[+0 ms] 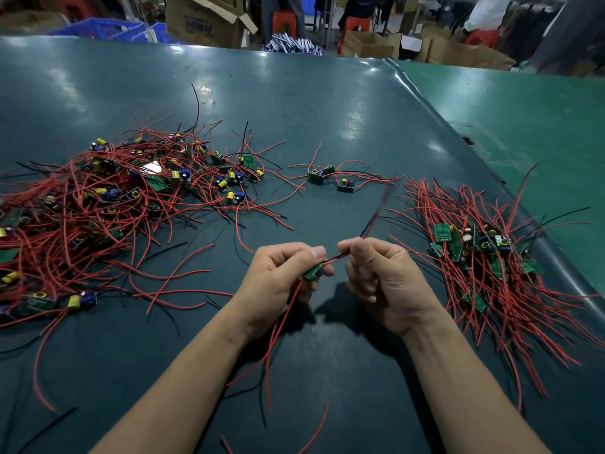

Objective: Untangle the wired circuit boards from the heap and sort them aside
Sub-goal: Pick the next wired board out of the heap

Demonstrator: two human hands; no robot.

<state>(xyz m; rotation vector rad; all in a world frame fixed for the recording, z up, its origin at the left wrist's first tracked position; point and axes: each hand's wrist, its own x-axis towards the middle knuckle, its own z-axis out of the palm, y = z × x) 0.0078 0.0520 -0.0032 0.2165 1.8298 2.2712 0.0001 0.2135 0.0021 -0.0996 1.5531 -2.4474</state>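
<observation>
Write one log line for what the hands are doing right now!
left hand: grips small green circuit board | right hand: pinches its red and black wires | tangled heap: left | sorted pile: right

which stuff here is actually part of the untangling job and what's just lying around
In the job:
tangled heap
sorted pile
held board, gripped by left hand
its wires, pinched by right hand
loose boards mid-table

Lying about:
cardboard boxes
red stools
blue crates

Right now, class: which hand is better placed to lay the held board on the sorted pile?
Probably the right hand: the sorted pile lies beside it. It pinches only wires; the left hand grips the board.
</observation>
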